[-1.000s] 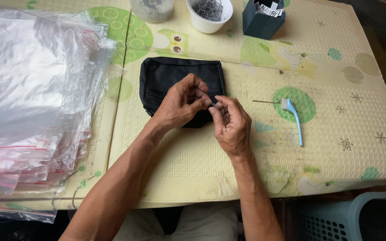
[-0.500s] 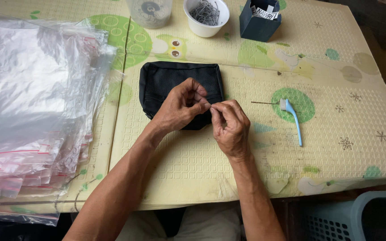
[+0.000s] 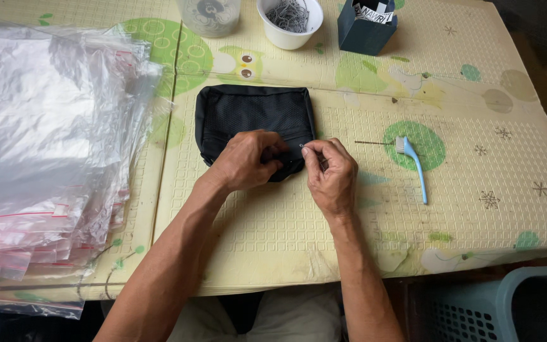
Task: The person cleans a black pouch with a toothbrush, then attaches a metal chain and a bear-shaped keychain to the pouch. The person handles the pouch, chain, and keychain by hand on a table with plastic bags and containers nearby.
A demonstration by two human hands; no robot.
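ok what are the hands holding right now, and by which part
The left hand grips the black pouch at its lower front edge. The right hand pinches a tiny metal piece by its end; what it is cannot be told.

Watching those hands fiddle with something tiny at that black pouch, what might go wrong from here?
The small metal piece pinched by the right hand looks easy to drop onto the patterned mat, where it may be hard to spot. It might also prick a finger. The left hand pressing the black pouch could slip.
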